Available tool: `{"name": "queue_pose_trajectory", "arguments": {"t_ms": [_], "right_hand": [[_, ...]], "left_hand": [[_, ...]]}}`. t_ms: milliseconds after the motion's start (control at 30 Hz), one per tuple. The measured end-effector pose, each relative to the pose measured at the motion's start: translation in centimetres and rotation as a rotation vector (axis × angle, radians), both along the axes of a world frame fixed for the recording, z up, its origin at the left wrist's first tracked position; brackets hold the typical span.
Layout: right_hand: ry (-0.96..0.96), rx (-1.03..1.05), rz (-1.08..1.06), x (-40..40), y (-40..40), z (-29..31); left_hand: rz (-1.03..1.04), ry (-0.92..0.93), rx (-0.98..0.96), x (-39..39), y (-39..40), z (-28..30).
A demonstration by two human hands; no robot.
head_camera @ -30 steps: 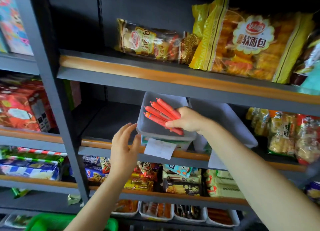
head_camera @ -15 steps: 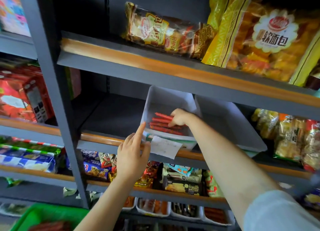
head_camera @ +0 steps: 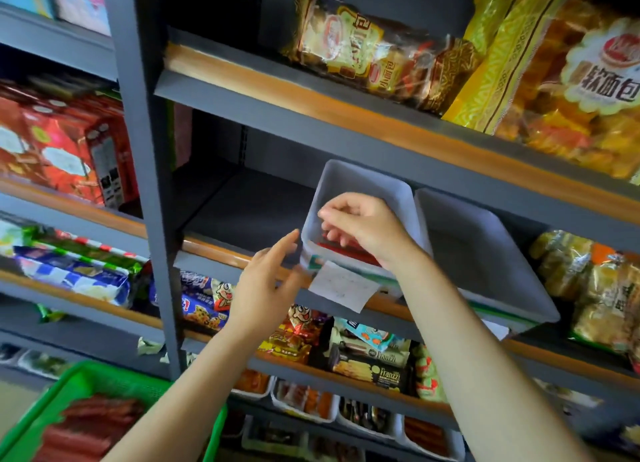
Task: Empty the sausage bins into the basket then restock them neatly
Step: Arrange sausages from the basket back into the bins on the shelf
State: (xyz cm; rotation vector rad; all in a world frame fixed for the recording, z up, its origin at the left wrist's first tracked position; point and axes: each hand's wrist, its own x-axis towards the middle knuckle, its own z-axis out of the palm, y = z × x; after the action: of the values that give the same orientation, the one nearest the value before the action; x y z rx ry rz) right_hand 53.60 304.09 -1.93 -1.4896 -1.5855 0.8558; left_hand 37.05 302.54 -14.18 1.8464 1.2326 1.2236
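A grey plastic bin [head_camera: 363, 181] sits tilted on the middle shelf with a few red sausages [head_camera: 349, 252] lying in its bottom. My right hand [head_camera: 363, 227] hovers over them inside the bin, its fingers loosely curled and nothing visible in its grip. My left hand [head_camera: 266, 281] is open with straight fingers at the bin's front left corner, the fingertips by its wall. A second grey bin [head_camera: 485, 253] to the right looks empty. At the bottom left is the green basket [head_camera: 79, 382], holding more red sausages [head_camera: 90, 423].
A paper label [head_camera: 341, 286] hangs from the bin's front. The grey shelf post [head_camera: 138, 184] stands just left of the bins. Bread bags [head_camera: 381, 56] fill the shelf above, snack packs [head_camera: 370, 357] the one below, and small white trays [head_camera: 304, 397] lower down.
My right hand laid the red sausages in the bin, let go and lifted above them. My left hand rose to the bin's corner. The view dropped, bringing the green basket in.
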Motion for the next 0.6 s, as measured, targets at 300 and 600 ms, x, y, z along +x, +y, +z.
{"name": "queue_pose_trajectory", "arguments": {"t_ms": [300,600], "right_hand": [[-0.117,-0.473,0.374,-12.7,-1.8,-20.0],[-0.406,-0.892,0.287,-19.7,-4.0,-54.2]], "left_hand": [[0.394,0.083,-0.513,-14.7,-2.8,-17.2],[0.417,0.427,-0.921,-22.9,-13.5,-42.4]]}}
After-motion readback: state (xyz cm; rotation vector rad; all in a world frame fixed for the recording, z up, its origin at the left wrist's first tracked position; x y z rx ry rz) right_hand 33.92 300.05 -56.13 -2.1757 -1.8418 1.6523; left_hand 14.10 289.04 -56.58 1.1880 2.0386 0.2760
